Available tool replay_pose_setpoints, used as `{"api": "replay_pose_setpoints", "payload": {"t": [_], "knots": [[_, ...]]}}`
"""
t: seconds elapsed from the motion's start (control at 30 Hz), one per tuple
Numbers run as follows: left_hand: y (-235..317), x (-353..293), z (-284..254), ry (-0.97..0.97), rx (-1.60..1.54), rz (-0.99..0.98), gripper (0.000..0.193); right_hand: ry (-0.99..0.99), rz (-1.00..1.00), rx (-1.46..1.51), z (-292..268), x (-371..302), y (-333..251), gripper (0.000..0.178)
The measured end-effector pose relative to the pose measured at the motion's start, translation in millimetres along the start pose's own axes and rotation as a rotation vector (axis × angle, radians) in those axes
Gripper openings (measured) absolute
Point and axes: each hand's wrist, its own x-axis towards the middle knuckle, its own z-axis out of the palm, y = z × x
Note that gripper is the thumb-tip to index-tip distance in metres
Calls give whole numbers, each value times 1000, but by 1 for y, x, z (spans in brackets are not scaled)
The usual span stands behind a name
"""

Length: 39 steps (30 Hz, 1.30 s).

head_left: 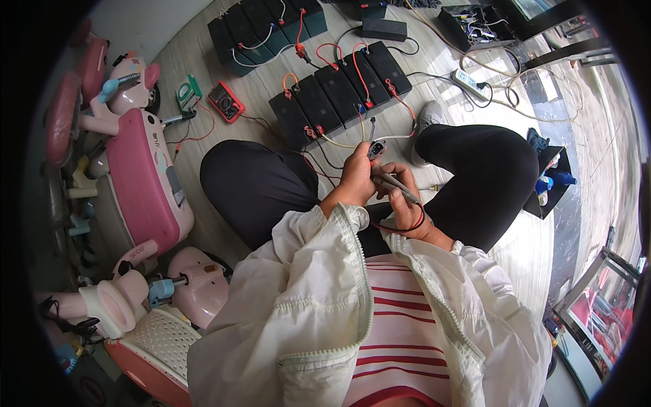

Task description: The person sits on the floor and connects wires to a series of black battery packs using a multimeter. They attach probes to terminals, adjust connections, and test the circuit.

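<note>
In front of me, between my knees, my left hand [355,178] is closed around a black plug connector [376,150] whose open socket end faces up. Close beside it, my right hand [412,211] has its fingers wrapped round a long grey piece [399,187]; its exact kind I cannot make out. A dark red-and-black loop [415,226] curves out below that hand, perhaps wire. Just beyond both hands lies a row of black batteries [332,98] joined by red, orange and white wires. The inner sides of both palms are hidden.
More batteries [261,34] stand farther back, near a black power adapter [384,29]. A red multimeter [226,102] lies on the floor left of them. Pink ride-on vehicles [146,183] crowd the left. A white power strip [470,83] and a black box [553,180] are right.
</note>
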Motion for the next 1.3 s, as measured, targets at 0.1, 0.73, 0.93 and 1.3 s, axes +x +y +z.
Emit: {"api": "replay_pose_setpoints", "payload": {"t": [0.1,0.73,0.93,1.3], "knots": [[-3,-5,10,122,26,10,27,55,78,-116,-2,-1,4,35],[-9,13,-10,-189,-126,12,22,352,88,-82,-11,6,-21,28],[-8,8,-3,-159,-125,-4,23,328,81,-134,-12,6,-19,28],[-7,6,-5,-198,-89,-10,20,298,66,-112,-12,8,-13,27]]}}
